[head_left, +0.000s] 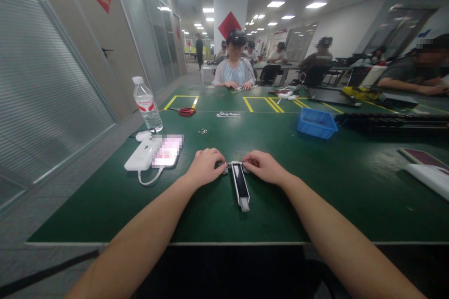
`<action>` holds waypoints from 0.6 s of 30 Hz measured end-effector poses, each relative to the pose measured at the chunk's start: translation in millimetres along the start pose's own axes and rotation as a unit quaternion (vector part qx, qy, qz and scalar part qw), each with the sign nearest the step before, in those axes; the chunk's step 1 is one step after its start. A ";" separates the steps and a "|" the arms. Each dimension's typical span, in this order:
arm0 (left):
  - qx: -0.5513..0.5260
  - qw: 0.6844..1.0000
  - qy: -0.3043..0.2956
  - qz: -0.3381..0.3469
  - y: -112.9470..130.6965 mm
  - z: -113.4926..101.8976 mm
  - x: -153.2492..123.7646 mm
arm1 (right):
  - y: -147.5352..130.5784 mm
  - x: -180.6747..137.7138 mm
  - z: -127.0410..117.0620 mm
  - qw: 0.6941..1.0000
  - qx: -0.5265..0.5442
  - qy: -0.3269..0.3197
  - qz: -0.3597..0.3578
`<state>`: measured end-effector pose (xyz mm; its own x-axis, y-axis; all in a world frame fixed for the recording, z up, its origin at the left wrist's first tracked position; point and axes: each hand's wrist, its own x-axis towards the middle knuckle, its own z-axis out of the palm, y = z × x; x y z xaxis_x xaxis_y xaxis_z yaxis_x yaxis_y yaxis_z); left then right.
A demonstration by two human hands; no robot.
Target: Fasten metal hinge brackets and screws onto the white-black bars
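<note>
A slim white-framed device (241,183) with a glossy dark face lies on the green table between my hands, its light grey end toward me. At its far end, thin metal-looking parts stick out to both sides, too small to name. My left hand (207,166) closes thumb and fingers on the part at the left. From the other side, my right hand (264,167) pinches at the right end, its fingertips partly hiding what they grip. Beyond them lie some small metal pieces (202,131) and a strip of small white and silver parts (228,114).
On the left stand a water bottle (147,105), a white power bank (140,153) with a cable, and a phone (168,150). Red-handled scissors (186,111) lie farther back. A blue bin (316,123) is at the right. A person (234,67) sits across the table.
</note>
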<state>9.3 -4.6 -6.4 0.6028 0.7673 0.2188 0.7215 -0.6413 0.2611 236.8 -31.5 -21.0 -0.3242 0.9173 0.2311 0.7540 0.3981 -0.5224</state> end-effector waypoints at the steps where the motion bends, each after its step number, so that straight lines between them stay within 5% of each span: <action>1: 0.000 1.000 0.000 -0.002 0.3 -0.4 0.1 | 0.8 -0.1 0.7 1.000 -0.001 0.004 -0.002; 9: 0.003 1.000 0.013 0.014 0.1 4.4 1.5 | 0.7 0.4 4.2 0.999 -0.007 0.029 -0.015; 18: -0.004 0.987 0.160 0.029 10.0 -6.3 -2.3 | -7.5 -2.5 -2.1 0.984 0.029 0.164 -0.057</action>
<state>13.0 -12.8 1.6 0.5037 0.6900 0.5197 0.6850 -0.6856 0.2463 233.1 -36.8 -15.9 -0.1952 0.8195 0.5388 0.6860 0.5067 -0.5221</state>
